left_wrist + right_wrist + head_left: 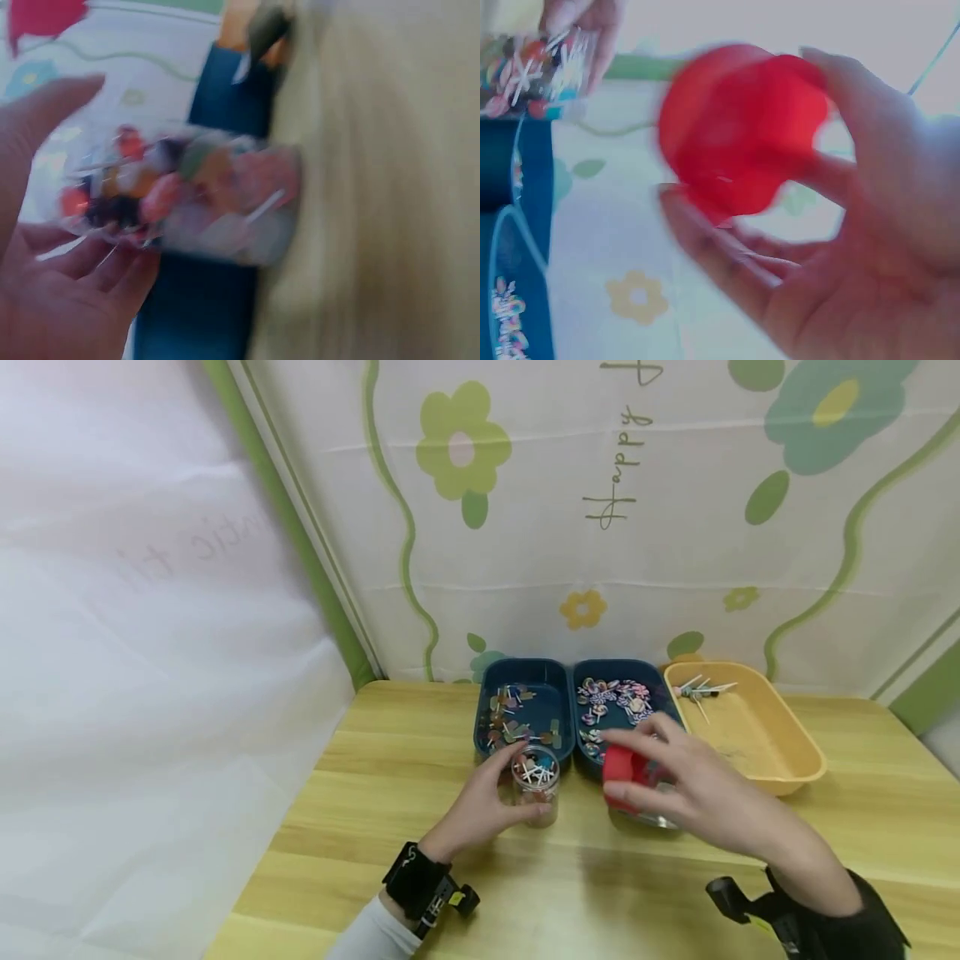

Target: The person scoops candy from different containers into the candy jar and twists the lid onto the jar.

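Observation:
A clear jar (536,787) packed with miniature lollipops stands on the wooden table with its mouth uncovered. My left hand (480,806) holds it from the left side, thumb and fingers around its wall. In the left wrist view, colourful candy heads and white sticks show through the jar (187,195). To the right, my right hand (693,785) grips a red lid (621,777) above the table. The right wrist view shows the lid (742,127) blurred, between the thumb and fingers. Beneath that hand, a clear rounded object (658,818) is partly hidden.
Behind the hands sit two dark blue trays: the left tray (543,675) has scattered lollipops, the right tray (615,667) swirl-patterned ones. A yellow tray (772,739) at right carries several stick candies. A flower-print cloth (525,552) hangs along the table's back edge.

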Demonstrator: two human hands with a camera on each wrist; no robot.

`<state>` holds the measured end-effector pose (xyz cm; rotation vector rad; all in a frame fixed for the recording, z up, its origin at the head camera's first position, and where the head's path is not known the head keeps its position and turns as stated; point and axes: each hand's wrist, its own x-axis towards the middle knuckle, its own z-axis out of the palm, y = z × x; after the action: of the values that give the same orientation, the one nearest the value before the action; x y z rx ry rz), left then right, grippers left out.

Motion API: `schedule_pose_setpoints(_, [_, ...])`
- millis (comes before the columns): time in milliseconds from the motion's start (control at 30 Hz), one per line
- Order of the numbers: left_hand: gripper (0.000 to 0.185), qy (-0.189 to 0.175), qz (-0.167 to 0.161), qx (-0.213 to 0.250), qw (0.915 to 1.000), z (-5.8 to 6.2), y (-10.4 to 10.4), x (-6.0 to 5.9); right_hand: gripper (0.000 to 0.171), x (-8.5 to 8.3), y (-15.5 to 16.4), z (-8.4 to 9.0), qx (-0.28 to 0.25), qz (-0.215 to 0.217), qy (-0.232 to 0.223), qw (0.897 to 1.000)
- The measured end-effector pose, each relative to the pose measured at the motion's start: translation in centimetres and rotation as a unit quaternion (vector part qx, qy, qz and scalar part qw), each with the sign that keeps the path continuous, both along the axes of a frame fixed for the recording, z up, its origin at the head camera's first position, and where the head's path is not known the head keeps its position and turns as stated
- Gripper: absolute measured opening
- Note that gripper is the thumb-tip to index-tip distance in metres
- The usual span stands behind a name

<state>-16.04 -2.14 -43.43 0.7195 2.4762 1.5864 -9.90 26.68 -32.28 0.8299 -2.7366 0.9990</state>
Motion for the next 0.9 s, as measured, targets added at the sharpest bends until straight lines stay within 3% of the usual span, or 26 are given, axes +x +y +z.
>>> schedule_pose_setpoints(100, [0.08, 0.002, 0.009, 0.001, 1.0, -0.4, 1.0, -0.3, 0.041, -1.0, 0.0, -0.3, -0.063, -0.03, 0.003, 0.998])
schedule_pose_setpoints(200, [0.072, -0.007, -0.01, 0.02, 0.9997, -0.5, 1.8, -0.3, 0.039, -1.8, -0.7, -1.2, -0.114, -0.046, -0.016, 0.992])
schedule_pose_setpoints(333, [0.068, -0.016, -0.056, 0.037, 0.9976, -0.7, 3.0, -0.3, 0.039, -2.8, -2.2, -3.2, -0.169, -0.008, -0.038, 0.985])
schedule_pose_setpoints(433, [0.064, -0.024, -0.075, 0.046, 0.9958, -0.8, 3.8, -0.3, 0.038, -3.8, -3.1, -5.1, -0.175, 0.041, -0.046, 0.983])
schedule_pose_setpoints(567, [0.064, -0.05, -0.072, 0.052, 0.9948, -0.8, 4.2, -0.3, 0.042, -4.8, -3.1, -6.5, -0.152, 0.09, -0.051, 0.983])
schedule_pose_setpoints(900, [0.072, -0.083, -0.08, 0.061, 0.9914, -1.0, 4.1, -0.7, 0.043, -5.7, -2.0, -8.0, -0.106, 0.137, -0.078, 0.982])
